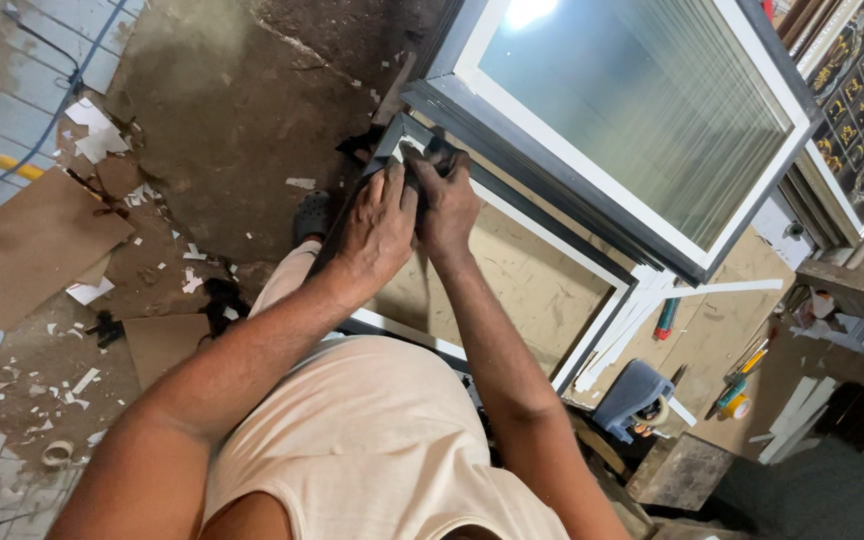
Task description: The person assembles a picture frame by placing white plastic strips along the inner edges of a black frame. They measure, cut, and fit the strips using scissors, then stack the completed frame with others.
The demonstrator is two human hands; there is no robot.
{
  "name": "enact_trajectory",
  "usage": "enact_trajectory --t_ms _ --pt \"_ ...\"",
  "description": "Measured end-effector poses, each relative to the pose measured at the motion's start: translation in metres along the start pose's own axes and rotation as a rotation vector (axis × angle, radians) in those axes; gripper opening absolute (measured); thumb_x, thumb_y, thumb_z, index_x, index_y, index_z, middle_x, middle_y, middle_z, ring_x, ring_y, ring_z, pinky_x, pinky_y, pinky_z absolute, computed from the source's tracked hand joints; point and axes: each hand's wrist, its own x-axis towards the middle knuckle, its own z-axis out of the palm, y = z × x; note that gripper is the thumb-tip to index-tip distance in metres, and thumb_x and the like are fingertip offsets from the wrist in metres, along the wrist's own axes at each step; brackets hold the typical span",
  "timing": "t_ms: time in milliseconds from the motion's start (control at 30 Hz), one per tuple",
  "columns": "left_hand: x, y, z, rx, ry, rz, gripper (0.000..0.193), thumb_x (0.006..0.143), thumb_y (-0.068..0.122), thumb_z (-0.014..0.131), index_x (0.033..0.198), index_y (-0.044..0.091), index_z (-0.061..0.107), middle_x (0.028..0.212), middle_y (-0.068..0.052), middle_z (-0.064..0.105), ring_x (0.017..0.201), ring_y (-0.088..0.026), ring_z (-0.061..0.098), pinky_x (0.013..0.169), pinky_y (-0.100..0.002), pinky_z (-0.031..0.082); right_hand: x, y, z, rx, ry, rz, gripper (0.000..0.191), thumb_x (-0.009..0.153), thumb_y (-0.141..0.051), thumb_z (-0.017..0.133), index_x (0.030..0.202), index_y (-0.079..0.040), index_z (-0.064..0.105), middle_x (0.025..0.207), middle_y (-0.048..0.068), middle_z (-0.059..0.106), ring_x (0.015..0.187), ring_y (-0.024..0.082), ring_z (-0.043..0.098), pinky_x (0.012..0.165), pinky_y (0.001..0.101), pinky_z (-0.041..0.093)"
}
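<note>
The 2 hands meet on 1 corner of the empty dark frame point(512, 262): the left hand point(377, 232) and the right hand point(445, 203) both press closed fingers on it. Beside it leans 1 glazed frame point(612, 190). On the floor point(232, 110) lie 2 cardboard pieces point(27, 245)

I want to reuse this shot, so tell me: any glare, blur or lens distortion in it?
Head view: bright glare at the top of the glass pane; left hand and right hand on the frame corner are sharp; wide-angle bending toward the edges; the bottom-right corner falls dark.
</note>
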Motion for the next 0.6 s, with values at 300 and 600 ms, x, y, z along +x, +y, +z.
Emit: enact_trajectory --t_ms 300,600 --pt "0.000 0.005 0.000 0.023 0.008 -0.009 0.039 0.078 -0.003 0.070 0.114 -0.014 0.058 0.137 -0.036 0.045 0.122 -0.042 0.050 0.102 -0.050 0.050 0.009 -0.019 -0.023 -0.071 -0.049 0.010 0.044 0.095 -0.017 0.069 0.135 -0.034 0.066 0.115 0.013 0.054 0.089 0.024 0.067 0.062 0.0362 0.059" --pt "-0.003 0.022 -0.001 -0.003 0.029 -0.020 0.052 0.081 0.003 0.079 0.127 -0.011 0.058 0.139 -0.029 0.045 0.122 -0.042 0.049 0.099 -0.051 0.049 0.014 -0.009 -0.055 -0.312 -0.308 0.186 0.054 0.105 -0.010 0.059 0.155 -0.029 0.050 0.133 0.023 0.055 0.088 0.029 0.069 0.063 0.0392 0.058"
